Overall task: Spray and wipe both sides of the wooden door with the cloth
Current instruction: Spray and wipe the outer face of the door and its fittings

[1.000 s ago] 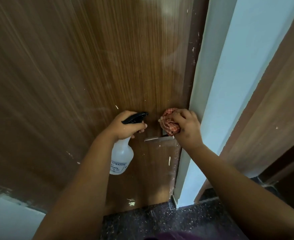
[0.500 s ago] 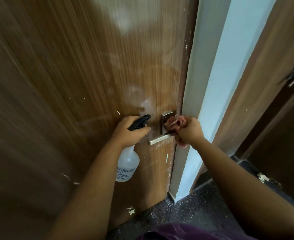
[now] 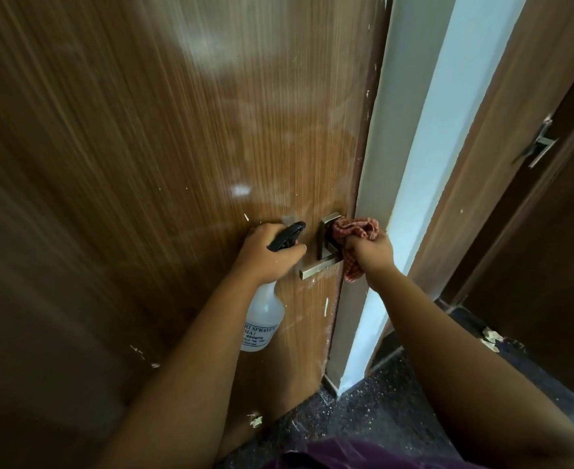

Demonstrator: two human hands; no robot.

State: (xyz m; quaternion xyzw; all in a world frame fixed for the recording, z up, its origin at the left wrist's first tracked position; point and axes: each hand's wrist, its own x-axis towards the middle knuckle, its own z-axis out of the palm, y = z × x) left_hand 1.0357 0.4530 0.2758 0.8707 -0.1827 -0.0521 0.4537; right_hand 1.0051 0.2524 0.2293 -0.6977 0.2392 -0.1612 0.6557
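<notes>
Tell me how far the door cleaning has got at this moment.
Done: this face of the wooden door shows hazy wipe streaks. In hand: the right hand presses the cloth by the handle; the left hand holds the spray bottle. Left: the other side, not visible here.

Brown wood-grain door [image 3: 163,157]: top, left and bottom-left run out of frame; left part smeared by blur. Translucent white plastic spray bottle [image 3: 262,319]: neck hidden in left hand [image 3: 268,255], label print partly unreadable. Right hand [image 3: 368,253] fingers buried in red checked cloth [image 3: 355,230], which covers part of steel lever handle [image 3: 323,260].
</notes>
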